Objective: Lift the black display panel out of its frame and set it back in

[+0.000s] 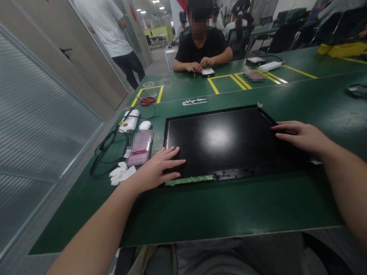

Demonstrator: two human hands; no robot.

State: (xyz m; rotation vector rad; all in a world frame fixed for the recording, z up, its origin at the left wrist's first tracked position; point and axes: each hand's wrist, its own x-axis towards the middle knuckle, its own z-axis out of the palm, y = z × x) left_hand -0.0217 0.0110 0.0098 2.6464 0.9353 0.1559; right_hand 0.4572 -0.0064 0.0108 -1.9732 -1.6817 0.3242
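A black display panel [229,145] in a thin dark frame lies flat on the green table. Along its near edge runs a narrow green circuit board [190,179]. My left hand [157,170] rests over the panel's left edge with the fingers spread on the screen, holding nothing. At the right edge, my right hand [301,137] has its fingers stretched out over the frame, also with nothing gripped. A small pale tab [259,104] sticks out at the far right corner of the frame.
Left of the panel lie a phone [140,149], crumpled tissue [122,173], a white round case [145,125], a white power bank [129,121], black cables and red scissors [147,101]. A clear cup [150,89] stands behind. Across the table a person [202,49] handles a small device [208,72].
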